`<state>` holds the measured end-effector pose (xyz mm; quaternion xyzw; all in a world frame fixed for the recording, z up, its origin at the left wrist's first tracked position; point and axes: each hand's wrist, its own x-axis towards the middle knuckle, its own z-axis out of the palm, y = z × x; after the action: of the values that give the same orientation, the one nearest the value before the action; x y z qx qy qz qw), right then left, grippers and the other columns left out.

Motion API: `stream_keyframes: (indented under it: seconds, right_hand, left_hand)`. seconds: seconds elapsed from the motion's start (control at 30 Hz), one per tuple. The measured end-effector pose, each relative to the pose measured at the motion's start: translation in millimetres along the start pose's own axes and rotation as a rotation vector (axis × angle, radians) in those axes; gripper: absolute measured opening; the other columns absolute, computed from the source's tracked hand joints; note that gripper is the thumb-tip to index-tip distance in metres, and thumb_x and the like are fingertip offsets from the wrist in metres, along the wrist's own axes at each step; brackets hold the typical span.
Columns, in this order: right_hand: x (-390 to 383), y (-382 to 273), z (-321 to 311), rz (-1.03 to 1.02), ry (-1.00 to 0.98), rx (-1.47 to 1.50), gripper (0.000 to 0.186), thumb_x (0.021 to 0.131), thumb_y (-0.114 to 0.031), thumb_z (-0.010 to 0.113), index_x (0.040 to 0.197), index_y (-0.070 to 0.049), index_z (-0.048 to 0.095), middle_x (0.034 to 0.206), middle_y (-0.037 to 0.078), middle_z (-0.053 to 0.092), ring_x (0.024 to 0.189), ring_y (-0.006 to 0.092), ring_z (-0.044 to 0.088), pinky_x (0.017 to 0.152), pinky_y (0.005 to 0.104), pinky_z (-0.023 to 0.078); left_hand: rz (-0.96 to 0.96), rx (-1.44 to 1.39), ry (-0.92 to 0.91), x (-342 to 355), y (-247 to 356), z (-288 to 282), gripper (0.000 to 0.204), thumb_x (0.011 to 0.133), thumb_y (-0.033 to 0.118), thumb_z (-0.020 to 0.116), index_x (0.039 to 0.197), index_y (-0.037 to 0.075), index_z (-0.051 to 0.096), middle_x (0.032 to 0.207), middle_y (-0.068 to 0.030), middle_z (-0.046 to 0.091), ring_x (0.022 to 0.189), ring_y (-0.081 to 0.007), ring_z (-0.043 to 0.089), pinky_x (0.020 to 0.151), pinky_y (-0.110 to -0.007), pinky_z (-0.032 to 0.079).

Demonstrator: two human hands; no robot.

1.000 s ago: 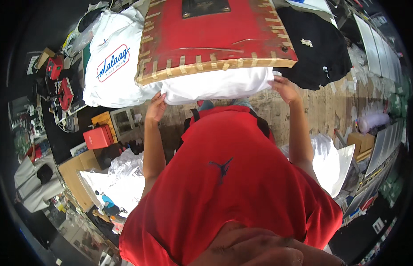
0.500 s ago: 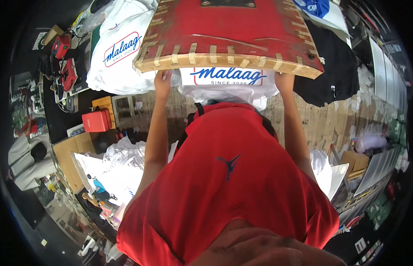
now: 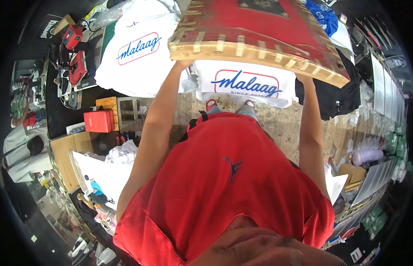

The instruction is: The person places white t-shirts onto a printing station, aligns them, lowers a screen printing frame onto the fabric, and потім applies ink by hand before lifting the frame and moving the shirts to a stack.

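A large wooden-edged frame (image 3: 259, 52) with a red panel and pale strips along its border hangs tilted over the work area, resembling a printing screen. Beneath its near edge lies a white T-shirt (image 3: 204, 86) with a blue and red print. My left hand (image 3: 184, 63) reaches under the frame's left end, at the far left side of the shirt. My right hand (image 3: 305, 79) reaches under the frame near its right end, beside the shirt's right edge. The frame covers the fingers of both hands, so their grip does not show.
Another printed white shirt (image 3: 126, 73) is spread on the left, and a black garment (image 3: 330, 99) lies on the right. Red machines (image 3: 77, 68) and a red case (image 3: 99, 120) stand to the left. A lilac roll (image 3: 368, 156) is at the right.
In the picture, the frame has shifted right and tilts more. More of the shirt's print shows, its near edge lies straighter, and my feet have come into view. Both hands have shifted right.
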<state>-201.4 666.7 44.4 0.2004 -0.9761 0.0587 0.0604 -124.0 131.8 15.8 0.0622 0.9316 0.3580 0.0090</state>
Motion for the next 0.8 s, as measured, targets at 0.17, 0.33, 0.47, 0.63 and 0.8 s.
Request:
stream_keyframes:
  seconds: [0.17,0.33,0.47,0.63,0.8]
  right_hand:
    - [-44,-64,-91,0.127,-0.001,0.362,0.024,0.08,-0.014,0.072,0.098,0.001,0.067,0.097,0.019,0.068,0.095,0.0378,0.063,0.085,0.0416,0.047]
    - [-72,-128,-145,0.068,-0.209,0.616,0.013,0.081,0.002,0.067,0.093,0.0,0.062,0.081,0.016,0.063,0.073,0.0346,0.063,0.069,0.0349,0.05]
    - [-69,-169,-122,-0.105,-0.279,0.648,0.014,0.082,0.001,0.067,0.096,-0.001,0.062,0.089,0.018,0.065,0.08,0.0351,0.065,0.071,0.0388,0.05]
    - [-33,-266,-110,-0.272,-0.071,0.774,0.018,0.083,0.001,0.062,0.099,-0.006,0.065,0.092,0.015,0.064,0.083,0.0374,0.063,0.073,0.0408,0.051]
    - [-3,-347,-92,-0.387,0.217,0.793,0.019,0.084,0.003,0.061,0.099,-0.006,0.068,0.095,0.012,0.067,0.084,0.0314,0.066,0.073,0.0397,0.053]
  left_hand:
    - [-0.345,-0.401,0.02,-71,44,-11,0.035,0.081,0.014,0.071,0.114,0.003,0.065,0.114,-0.0156,0.066,0.102,-0.031,0.063,0.089,-0.04,0.049]
    - [-0.097,-0.051,-0.056,-178,33,-2,0.025,0.079,0.002,0.066,0.103,0.001,0.066,0.101,-0.017,0.064,0.095,-0.0349,0.063,0.083,-0.039,0.05]
    - [-0.371,-0.069,0.412,-253,5,-14,0.02,0.078,-0.003,0.063,0.098,0.001,0.065,0.096,-0.0179,0.062,0.092,-0.0365,0.062,0.081,-0.04,0.049]
    - [-0.53,0.203,0.869,-299,26,-115,0.017,0.078,-0.006,0.062,0.093,0.001,0.064,0.092,-0.0153,0.058,0.087,-0.0344,0.059,0.076,-0.038,0.048]
    - [-0.426,0.315,1.234,-323,7,-176,0.009,0.083,0.0,0.061,0.092,0.002,0.062,0.091,-0.0125,0.057,0.084,-0.0289,0.057,0.074,-0.034,0.046]
